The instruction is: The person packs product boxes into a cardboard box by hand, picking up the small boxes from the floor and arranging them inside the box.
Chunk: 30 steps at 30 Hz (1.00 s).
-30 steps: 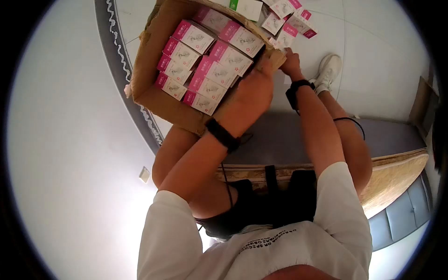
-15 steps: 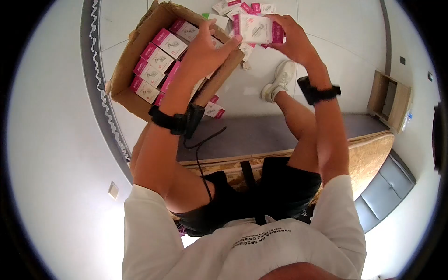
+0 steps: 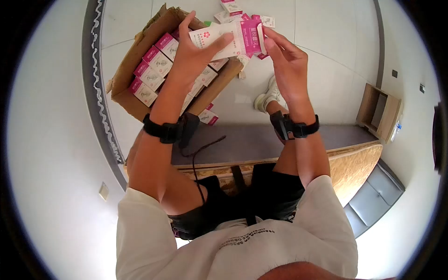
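The left hand (image 3: 190, 52) grips the pack (image 3: 240, 39); the right hand (image 3: 290, 58) pinches its pink end (image 3: 253, 35). The carton (image 3: 218, 88) lies below the left hand. Working that end seems the step; the next move calls for a steady left grip.

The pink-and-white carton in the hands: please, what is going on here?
The person's left hand holds a pink-and-white rectangular carton at its white end; the right hand is at the pink end. Similar cartons sit in an open brown cardboard box; others lie on the pale tiled floor.
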### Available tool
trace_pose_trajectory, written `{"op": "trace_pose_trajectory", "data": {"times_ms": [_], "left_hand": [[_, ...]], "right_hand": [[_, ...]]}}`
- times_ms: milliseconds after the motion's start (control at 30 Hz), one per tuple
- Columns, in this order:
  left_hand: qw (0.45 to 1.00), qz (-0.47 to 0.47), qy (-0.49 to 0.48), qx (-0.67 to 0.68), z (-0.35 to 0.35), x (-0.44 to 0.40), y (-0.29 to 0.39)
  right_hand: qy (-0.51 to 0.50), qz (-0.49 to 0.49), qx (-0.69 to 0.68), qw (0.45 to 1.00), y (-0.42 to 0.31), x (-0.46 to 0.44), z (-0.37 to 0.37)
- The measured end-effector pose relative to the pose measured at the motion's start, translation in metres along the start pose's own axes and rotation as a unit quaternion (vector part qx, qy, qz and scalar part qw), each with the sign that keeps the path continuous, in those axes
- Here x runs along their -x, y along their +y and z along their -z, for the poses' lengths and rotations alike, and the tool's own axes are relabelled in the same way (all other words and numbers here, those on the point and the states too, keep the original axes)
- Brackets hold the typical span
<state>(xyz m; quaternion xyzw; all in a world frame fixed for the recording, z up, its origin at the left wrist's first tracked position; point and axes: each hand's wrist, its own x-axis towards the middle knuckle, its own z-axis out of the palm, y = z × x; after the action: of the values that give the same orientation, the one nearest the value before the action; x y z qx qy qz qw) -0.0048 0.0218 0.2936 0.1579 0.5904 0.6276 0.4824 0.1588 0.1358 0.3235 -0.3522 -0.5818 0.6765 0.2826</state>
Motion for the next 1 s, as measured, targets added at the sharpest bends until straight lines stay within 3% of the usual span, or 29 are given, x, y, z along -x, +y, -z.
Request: {"op": "trace_pose_trajectory", "data": {"times_ms": [33, 133, 200, 233, 300, 400, 533, 633, 733, 900, 1000], "left_hand": [[1.0, 0.003, 0.003, 0.0, -0.001, 0.0, -0.004], [0.999, -0.009, 0.029, -0.014, -0.008, -0.004, -0.007], [0.984, -0.115, 0.033, -0.131, -0.008, -0.009, -0.01], [0.984, -0.115, 0.033, -0.134, -0.007, -0.011, -0.013], [0.901, -0.22, 0.067, -0.369, -0.012, -0.007, -0.004], [0.867, -0.223, -0.02, -0.445, -0.015, -0.006, -0.008], [0.867, -0.227, -0.047, -0.441, -0.021, -0.006, -0.01], [0.883, -0.209, -0.066, -0.414, -0.02, -0.012, -0.012], [0.899, -0.191, -0.07, -0.388, -0.024, -0.011, -0.014], [0.9, -0.211, -0.045, -0.38, -0.029, -0.013, -0.025], [0.898, -0.23, 0.002, -0.375, -0.034, -0.012, -0.032]], "right_hand": [[0.019, -0.044, -0.01, 0.999, 0.004, -0.001, 0.002], [0.007, -0.028, -0.016, 0.999, 0.02, -0.003, 0.007], [-0.004, -0.045, 0.0, 0.999, 0.017, -0.004, 0.007], [-0.003, -0.046, -0.003, 0.999, 0.018, -0.004, 0.007], [-0.008, -0.046, -0.035, 0.998, 0.021, -0.002, 0.01], [0.003, -0.071, -0.05, 0.996, 0.017, -0.005, 0.014], [0.028, -0.096, -0.065, 0.993, 0.007, -0.009, 0.023], [0.022, -0.079, -0.107, 0.991, 0.012, -0.011, 0.025], [-0.004, -0.016, -0.055, 0.998, 0.017, -0.011, 0.02], [-0.007, 0.023, -0.042, 0.999, 0.023, -0.014, 0.019], [-0.034, -0.009, -0.08, 0.996, 0.023, -0.011, 0.015]]}}
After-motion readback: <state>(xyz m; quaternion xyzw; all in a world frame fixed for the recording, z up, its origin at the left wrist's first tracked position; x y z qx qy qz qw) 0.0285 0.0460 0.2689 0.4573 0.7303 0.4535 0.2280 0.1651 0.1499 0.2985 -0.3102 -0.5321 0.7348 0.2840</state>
